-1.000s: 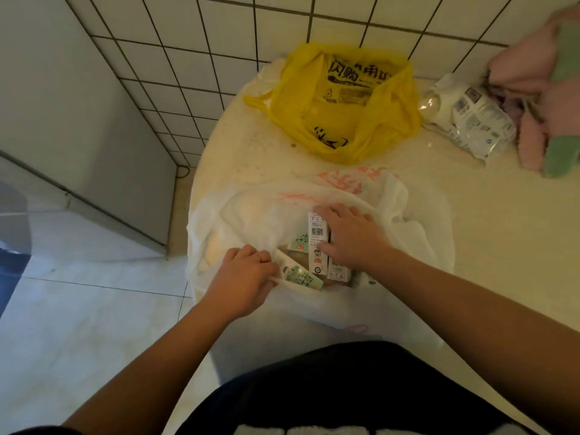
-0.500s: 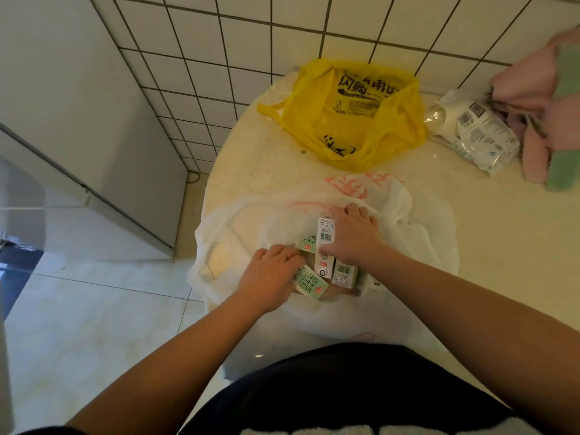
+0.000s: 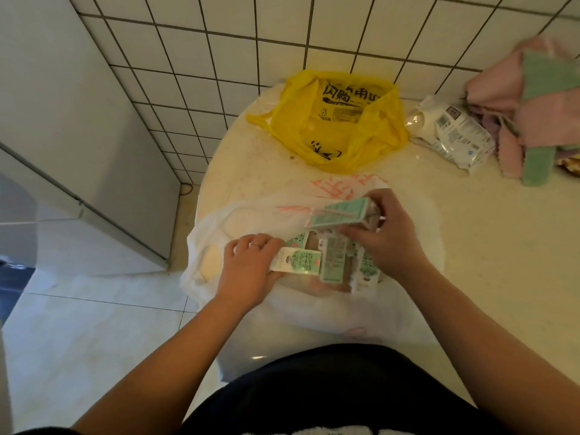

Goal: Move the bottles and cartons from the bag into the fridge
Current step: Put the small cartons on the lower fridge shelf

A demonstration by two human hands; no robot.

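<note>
Lower cartons (image 3: 332,262) part-hidden under right hand (image 3: 386,243); cloths (image 3: 539,98) cut by right edge.

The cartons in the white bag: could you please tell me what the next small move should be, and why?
Probably lift both held cartons clear of the white bag. The left hand holds a green-and-white carton at the bag's mouth, and the right hand holds a second carton above the remaining cartons; both seem ready to carry to the grey fridge.
</note>
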